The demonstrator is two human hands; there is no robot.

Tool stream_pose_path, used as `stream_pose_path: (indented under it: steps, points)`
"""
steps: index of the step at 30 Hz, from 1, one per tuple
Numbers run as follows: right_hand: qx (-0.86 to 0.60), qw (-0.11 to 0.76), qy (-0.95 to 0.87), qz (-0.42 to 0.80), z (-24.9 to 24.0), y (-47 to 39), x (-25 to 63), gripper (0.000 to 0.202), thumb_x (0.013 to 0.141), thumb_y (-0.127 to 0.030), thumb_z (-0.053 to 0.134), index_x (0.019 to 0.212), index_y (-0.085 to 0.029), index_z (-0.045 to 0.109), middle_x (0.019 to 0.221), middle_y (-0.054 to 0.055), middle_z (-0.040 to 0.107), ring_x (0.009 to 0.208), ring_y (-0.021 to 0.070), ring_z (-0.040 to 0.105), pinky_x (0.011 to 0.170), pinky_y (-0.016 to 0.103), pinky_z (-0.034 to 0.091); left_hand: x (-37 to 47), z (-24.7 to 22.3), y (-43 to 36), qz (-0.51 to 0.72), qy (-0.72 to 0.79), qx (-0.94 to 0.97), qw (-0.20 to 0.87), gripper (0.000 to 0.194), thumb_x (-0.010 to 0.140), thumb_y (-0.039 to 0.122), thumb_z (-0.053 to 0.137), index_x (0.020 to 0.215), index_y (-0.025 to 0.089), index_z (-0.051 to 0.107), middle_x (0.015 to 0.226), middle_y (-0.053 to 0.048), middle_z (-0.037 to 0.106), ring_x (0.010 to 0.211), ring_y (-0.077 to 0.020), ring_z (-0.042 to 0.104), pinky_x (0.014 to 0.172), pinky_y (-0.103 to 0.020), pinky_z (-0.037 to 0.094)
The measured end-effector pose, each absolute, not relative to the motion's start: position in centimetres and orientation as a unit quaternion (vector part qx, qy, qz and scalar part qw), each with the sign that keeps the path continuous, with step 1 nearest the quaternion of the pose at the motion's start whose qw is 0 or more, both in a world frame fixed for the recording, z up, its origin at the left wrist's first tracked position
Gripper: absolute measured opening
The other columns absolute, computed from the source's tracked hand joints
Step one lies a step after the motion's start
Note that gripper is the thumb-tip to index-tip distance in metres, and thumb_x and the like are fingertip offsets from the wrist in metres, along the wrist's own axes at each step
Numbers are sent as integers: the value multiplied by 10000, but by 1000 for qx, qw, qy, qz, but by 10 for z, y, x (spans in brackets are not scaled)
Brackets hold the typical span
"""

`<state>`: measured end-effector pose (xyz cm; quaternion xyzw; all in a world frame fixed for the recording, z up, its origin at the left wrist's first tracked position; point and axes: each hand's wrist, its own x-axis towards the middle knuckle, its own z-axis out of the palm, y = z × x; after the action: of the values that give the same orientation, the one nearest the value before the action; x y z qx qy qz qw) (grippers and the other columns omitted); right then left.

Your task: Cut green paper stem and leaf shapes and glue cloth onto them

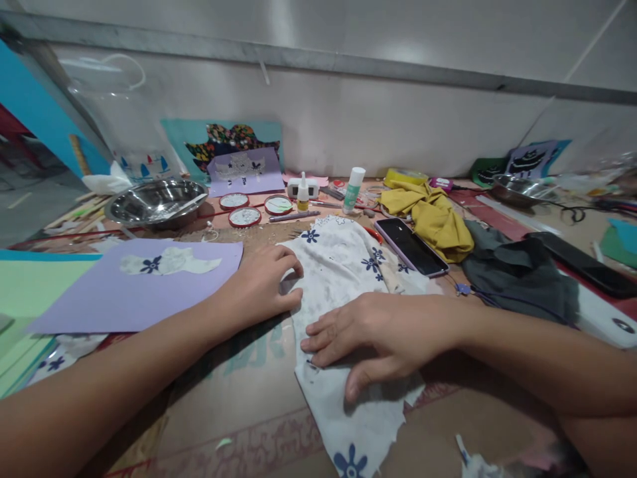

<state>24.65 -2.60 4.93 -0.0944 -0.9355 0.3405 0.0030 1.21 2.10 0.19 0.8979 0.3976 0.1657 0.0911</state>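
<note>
A white cloth (343,259) printed with dark blue flowers lies on the table, its cut edges ragged and its surface a little wrinkled. My right hand (365,338) rests flat on the middle of it, palm down, fingers stretched out and thumb apart. At the cloth's left edge is my left hand (273,285), its fingers curved and a gap showing between thumb and forefinger. Left of that hand, a purple sheet (184,302) carries a cut-out (172,262) of similar flowered cloth.
Behind the cloth stand a glue stick (354,190) and a small yellow-labelled bottle (302,196). A phone (412,247), mustard cloth (438,219) and dark grey cloth (517,272) lie to the right. A metal bowl (156,207) sits at the back left, beside several red-rimmed discs (244,216).
</note>
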Motion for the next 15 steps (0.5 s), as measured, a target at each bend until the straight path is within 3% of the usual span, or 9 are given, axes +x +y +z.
stream_pose_path:
  steps: [4, 7, 9, 11, 15]
  points:
    - [-95, 10, -934, 343, 48, -26, 247, 299, 947, -400, 653, 1173, -217, 720, 1275, 108, 717, 1331, 217, 577, 1055, 294, 462, 4, -2, 26, 205, 379, 900, 69, 249, 865, 158, 466, 946, 203, 698, 1036, -74, 723, 1007, -246, 654, 1051, -447, 470]
    - [-94, 12, -936, 340, 47, -26, 247, 280, 947, -392, 656, 1147, -209, 727, 1262, 115, 720, 1316, 219, 588, 1049, 292, 465, 2, -5, 21, 206, 338, 914, 83, 312, 966, 261, 454, 1176, 213, 679, 1241, -84, 718, 1208, -245, 633, 1181, -460, 358]
    - [-86, 3, -938, 336, 48, -25, 247, 266, 949, -371, 656, 1139, -198, 724, 1245, 120, 726, 1304, 219, 597, 1055, 291, 464, 3, -7, 17, 147, 283, 941, 115, 471, 970, 436, 519, 1388, 225, 569, 1492, -104, 561, 1425, -272, 463, 1228, -473, 283]
    - [-80, -5, -939, 335, 48, -25, 247, 263, 957, -351, 649, 1148, -183, 714, 1268, 125, 716, 1326, 216, 580, 1079, 289, 450, 4, -9, 16, 86, 270, 950, 135, 660, 947, 550, 533, 1510, 217, 439, 1615, -121, 382, 1510, -294, 315, 1243, -499, 237]
    - [-81, -11, -937, 339, 48, -25, 248, 311, 968, -337, 637, 1213, -153, 685, 1381, 133, 652, 1409, 215, 500, 1142, 286, 399, 2, -12, 25, 64, 372, 920, 101, 713, 979, 537, 429, 1548, 113, 365, 1644, -179, 249, 1531, -329, 236, 1243, -544, 200]
